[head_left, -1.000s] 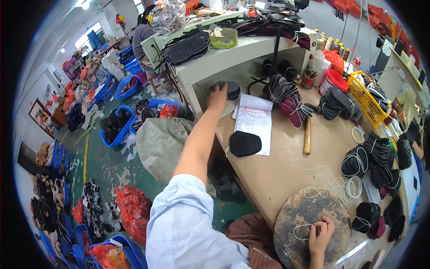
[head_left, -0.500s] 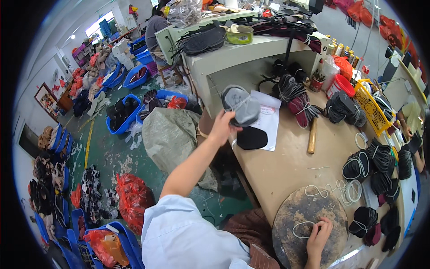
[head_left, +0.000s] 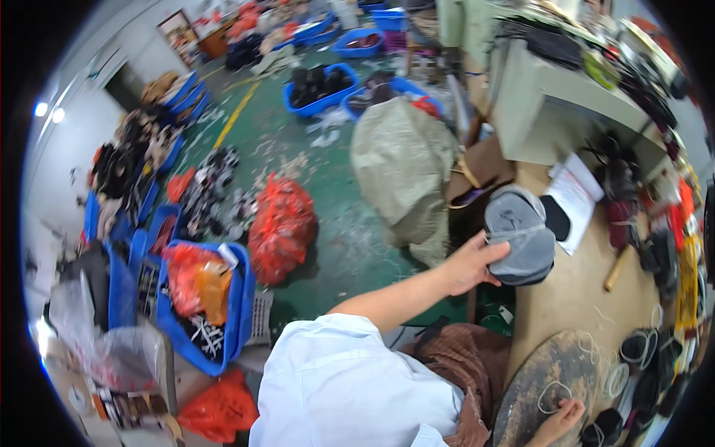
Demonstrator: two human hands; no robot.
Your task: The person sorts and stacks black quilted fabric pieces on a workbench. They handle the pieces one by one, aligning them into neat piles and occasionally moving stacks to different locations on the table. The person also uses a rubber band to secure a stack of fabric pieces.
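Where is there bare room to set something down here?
Bare bench lies between the white papers, wooden handle and round board; mostly bare floor between the red bag and pale sack. The bench's right side is crowded with cord coils and black bundles.

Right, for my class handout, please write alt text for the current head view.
A person's left hand holds a tied grey bundle near a tan workbench; the right hand is at a loop of pale cord on a round, worn board. To the left, blue bins and a red bag sit on a green floor.
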